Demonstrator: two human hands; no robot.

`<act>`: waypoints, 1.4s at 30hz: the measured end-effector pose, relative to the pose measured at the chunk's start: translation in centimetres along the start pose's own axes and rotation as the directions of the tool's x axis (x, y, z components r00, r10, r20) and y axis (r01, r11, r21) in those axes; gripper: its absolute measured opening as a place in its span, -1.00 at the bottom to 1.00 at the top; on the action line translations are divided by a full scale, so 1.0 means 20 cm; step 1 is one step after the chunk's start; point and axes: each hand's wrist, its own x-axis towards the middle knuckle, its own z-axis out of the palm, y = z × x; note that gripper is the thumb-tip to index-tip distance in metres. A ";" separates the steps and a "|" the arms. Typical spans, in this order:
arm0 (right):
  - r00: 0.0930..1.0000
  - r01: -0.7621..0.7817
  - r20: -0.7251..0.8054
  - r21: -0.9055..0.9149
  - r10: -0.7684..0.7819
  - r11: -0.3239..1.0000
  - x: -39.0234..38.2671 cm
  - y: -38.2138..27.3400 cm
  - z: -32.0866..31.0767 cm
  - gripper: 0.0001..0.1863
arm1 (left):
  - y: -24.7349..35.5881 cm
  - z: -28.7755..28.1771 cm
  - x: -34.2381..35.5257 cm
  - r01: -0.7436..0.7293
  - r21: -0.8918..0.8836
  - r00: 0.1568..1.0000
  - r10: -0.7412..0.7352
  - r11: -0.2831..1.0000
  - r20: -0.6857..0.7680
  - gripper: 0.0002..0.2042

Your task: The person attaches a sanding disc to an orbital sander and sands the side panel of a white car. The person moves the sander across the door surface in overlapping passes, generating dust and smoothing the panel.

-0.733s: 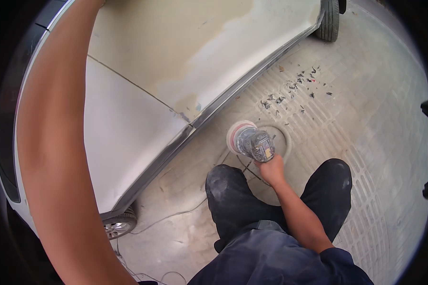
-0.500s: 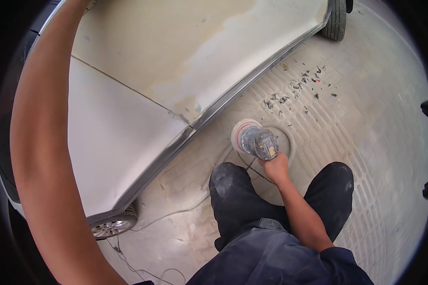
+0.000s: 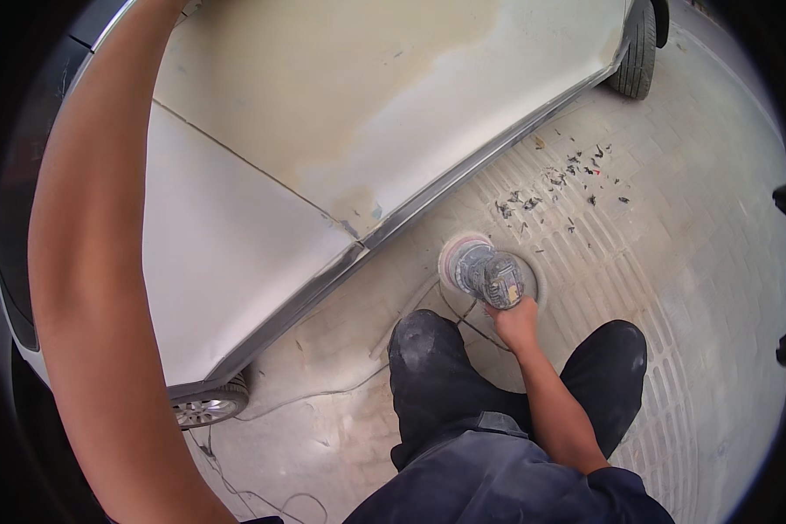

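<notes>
My right hand is wrapped round the rear of a dusty orbital sander with a round pad. The sander is held in front of my knees, its pad apart from the car. Beside it stands the side of a car, its two door panels covered in pale grey-white primer with tan patches of filler along the upper part. My left arm reaches up across the left side to the upper edge of the car. The left hand itself lies beyond the top edge of the view.
A hose and cables run over the dusty floor from the sander toward the car's wheel. Dark scraps lie scattered near a slotted grate strip. Another wheel is at the far right of the car.
The whole view has shifted slightly, so the car and floor sit a little lower and further right. My right hand still holds the sander; my left arm keeps its reach.
</notes>
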 end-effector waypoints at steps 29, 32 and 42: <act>0.924 0.373 0.037 0.131 -0.380 0.919 0.08 -0.37 0.02 -0.67 | -0.08 -0.01 0.04 -0.222 -0.060 0.960 0.229 0.973 0.160 -0.43; 0.878 0.470 0.027 0.148 -0.479 0.870 0.00 -0.62 0.06 -0.69 | -0.21 -0.12 -0.08 -0.443 -0.090 0.888 0.450 0.892 0.091 -0.52; 0.756 0.653 -0.012 -0.039 -0.654 0.756 -0.03 -1.33 0.29 -0.73 | -0.75 -0.16 -0.19 -0.331 0.046 0.921 0.333 0.943 -0.203 -0.48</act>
